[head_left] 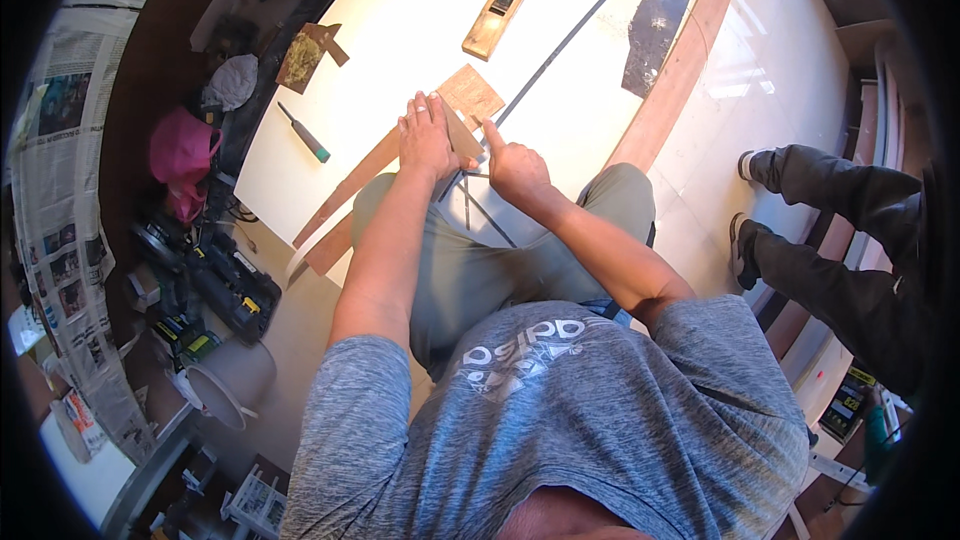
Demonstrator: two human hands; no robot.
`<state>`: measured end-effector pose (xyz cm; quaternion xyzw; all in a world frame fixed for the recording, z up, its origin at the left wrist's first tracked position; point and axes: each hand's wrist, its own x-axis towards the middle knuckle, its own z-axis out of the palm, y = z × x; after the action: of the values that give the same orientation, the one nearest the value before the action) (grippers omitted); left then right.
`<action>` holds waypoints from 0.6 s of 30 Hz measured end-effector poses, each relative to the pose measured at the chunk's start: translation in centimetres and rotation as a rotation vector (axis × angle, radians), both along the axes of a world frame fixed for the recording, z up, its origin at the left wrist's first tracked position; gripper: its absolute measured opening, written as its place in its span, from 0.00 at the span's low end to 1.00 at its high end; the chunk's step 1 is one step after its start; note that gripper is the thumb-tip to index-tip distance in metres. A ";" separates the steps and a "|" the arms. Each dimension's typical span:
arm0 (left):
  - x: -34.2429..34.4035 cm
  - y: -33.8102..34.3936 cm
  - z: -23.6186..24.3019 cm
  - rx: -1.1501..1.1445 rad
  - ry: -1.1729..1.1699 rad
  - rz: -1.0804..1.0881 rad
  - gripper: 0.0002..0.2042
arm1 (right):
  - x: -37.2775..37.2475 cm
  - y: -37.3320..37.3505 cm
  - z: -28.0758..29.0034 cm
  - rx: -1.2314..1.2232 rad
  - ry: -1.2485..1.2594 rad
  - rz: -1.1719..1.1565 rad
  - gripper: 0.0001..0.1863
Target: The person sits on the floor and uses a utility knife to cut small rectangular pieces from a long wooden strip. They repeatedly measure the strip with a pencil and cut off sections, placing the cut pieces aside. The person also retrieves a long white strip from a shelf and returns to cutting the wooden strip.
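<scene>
My left hand (425, 140) presses on a narrow wooden piece (461, 134), fingers over it and thumb at its edge, beside a square tan wooden board (470, 90). My right hand (515, 165) is just right of it, index finger extended toward the board's corner, other fingers curled; what they hold, if anything, is hidden. A long tapered wooden strip (335, 185) runs down-left from my left hand. Thin dark strips (470, 205) cross on the white surface (370, 10) near my knees. A wooden hand plane (498, 15) and a green-tipped chisel-like tool (300, 133) lie farther off.
A long dark bar (577, 30), a dark panel (660, 20) and a long plank (675, 70) lie rightward. Another person's legs (830, 260) stand at the right. Leftward are power tools (230, 290), a pink bag (180, 165), a bucket (230, 380) and newspaper-covered material (70, 200).
</scene>
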<state>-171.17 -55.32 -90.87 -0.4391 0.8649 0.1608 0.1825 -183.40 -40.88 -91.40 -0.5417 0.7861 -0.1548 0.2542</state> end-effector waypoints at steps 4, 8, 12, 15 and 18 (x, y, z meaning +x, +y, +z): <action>0.0 0.1 0.1 0.006 0.019 0.008 0.74 | -0.6 -1.2 0.3 0.109 -0.039 -0.011 0.39; 0.1 0.0 0.2 0.002 0.015 0.004 0.74 | -0.8 -3.3 0.1 0.189 -0.028 0.047 0.43; 0.2 -0.2 0.0 0.009 0.022 -0.006 0.74 | -0.6 -3.8 -0.2 0.183 -0.065 0.077 0.45; 0.4 -0.2 -0.3 0.003 0.050 -0.012 0.74 | -0.2 -3.5 -0.4 0.175 -0.041 0.112 0.45; 0.6 -0.3 -0.7 -0.008 0.064 -0.013 0.73 | 0.0 -3.4 -0.5 0.109 -0.024 0.136 0.44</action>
<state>-170.55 -55.58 -91.55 -0.4289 0.8737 0.1703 0.1539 -183.37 -44.29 -91.86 -0.5773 0.7517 -0.1008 0.3025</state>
